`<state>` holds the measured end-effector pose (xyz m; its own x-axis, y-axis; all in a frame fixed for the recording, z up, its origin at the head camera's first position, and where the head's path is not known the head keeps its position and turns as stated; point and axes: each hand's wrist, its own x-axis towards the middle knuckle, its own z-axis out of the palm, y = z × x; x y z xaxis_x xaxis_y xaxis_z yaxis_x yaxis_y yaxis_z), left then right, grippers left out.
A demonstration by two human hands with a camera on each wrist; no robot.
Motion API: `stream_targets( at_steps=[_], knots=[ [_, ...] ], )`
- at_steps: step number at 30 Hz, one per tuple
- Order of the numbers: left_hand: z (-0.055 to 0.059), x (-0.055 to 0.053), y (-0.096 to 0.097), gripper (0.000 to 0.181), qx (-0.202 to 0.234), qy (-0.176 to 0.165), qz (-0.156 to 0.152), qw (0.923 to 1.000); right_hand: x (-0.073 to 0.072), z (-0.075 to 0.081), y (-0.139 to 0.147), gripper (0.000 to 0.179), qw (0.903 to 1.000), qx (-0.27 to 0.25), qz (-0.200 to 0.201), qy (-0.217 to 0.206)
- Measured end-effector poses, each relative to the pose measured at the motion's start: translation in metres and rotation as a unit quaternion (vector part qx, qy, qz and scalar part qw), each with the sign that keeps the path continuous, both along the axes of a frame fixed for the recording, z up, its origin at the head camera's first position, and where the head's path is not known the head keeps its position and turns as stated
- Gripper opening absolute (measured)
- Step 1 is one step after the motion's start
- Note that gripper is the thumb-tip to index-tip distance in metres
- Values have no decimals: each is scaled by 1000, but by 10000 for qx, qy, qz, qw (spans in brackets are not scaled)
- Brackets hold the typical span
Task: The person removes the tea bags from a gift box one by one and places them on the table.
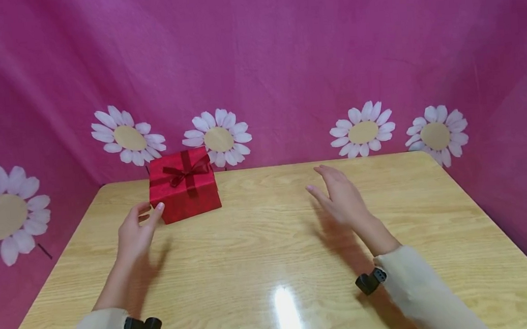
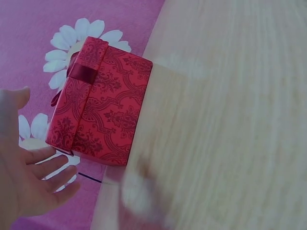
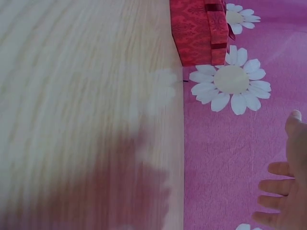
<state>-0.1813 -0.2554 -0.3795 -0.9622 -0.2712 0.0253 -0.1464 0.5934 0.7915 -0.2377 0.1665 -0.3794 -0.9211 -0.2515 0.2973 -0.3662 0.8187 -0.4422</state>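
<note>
A red gift box with a dark red ribbon and bow stands at the back left of the table. Its patterned side and ribboned lid edge show in the left wrist view. My left hand is at the box's left front corner, thumb apart from the loosely bent fingers; whether a fingertip touches the box I cannot tell. Over the right half of the table hovers my right hand, fingers stretched and holding nothing. In the right wrist view its fingers are spread, well away from the box.
The light wooden table reaches back to a pink cloth printed with white daisies, which also hangs at both sides. A bright light reflection lies near the table's front. Each cream sleeve carries a small black camera.
</note>
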Motion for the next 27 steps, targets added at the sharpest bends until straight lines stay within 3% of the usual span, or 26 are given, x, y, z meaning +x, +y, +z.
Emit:
stream_targets(
  at_steps=[9, 14, 21, 27],
  knots=[
    [8, -24, -2, 72, 669, -142, 419, 9968, -18, 8, -25, 59, 9989, -308, 190, -290],
    [11, -36, -4, 68, 1244, -279, 670, 9896, -30, 8, -45, 58, 9977, -460, 367, -338],
    [9, -48, -9, 57, 2329, -284, 966, 9673, -44, 7, -71, 58, 9962, -567, 452, -486],
    [5, -49, -17, 26, 3117, -263, 1152, 9428, -49, 7, -99, 56, 9940, -675, 581, -631]
  ],
)
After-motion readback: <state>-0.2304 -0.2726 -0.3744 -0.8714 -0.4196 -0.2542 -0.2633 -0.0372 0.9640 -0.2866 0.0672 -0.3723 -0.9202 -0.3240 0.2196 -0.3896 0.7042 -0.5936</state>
